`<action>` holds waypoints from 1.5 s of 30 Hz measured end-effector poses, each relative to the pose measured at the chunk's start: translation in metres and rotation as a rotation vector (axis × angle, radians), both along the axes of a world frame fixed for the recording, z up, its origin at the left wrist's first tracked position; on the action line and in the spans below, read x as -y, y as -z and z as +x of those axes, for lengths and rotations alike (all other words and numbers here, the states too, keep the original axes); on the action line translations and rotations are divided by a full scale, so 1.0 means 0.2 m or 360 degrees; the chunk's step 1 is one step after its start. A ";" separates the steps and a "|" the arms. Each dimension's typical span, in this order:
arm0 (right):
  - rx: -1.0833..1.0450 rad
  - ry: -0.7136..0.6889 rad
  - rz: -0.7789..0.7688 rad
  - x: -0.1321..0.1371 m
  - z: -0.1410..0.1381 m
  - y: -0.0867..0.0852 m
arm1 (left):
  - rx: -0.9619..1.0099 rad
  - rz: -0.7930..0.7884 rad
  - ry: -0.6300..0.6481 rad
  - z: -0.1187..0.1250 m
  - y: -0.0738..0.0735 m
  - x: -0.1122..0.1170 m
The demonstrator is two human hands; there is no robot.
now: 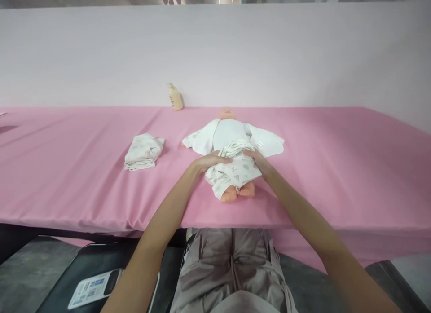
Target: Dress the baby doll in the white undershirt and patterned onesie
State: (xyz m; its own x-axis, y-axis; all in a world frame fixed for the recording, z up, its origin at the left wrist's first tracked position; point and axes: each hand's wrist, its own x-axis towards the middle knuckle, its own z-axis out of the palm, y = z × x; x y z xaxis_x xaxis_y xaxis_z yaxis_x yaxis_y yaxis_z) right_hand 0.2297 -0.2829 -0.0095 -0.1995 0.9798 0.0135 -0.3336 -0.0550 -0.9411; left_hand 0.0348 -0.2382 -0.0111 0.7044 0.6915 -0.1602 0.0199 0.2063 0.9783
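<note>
Pink table [336, 169], doll [229, 132] on back mid-table. My left hand [212, 160] and right hand [257, 157] each clamp bunched trousers [234, 173] at its waist. Risk: uneven pull could drag doll toward edge.

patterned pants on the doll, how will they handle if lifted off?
Probably floppy: the patterned pants bunch into wrinkles at the waist of the doll, where the left hand and right hand hold them. Likely light, since the thin fabric follows the legs. Unlikely to slide freely while wrapped around them.
</note>
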 end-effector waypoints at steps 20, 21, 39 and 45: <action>-0.0118 -0.0380 0.0141 -0.01 0.03 0.02 | 0.0058 0.0080 -0.0025 0.02 -0.01 0.03; -0.0110 -0.0386 0.0127 -0.02 0.04 0.03 | 0.0068 0.0075 -0.0038 0.02 -0.01 0.03; -0.0167 -0.0443 0.0055 -0.04 0.04 0.06 | 0.0319 0.0029 -0.0072 0.02 0.04 0.03; -0.0130 -0.0632 0.0164 -0.06 0.09 0.08 | 0.0271 0.0049 0.0067 0.00 0.04 0.02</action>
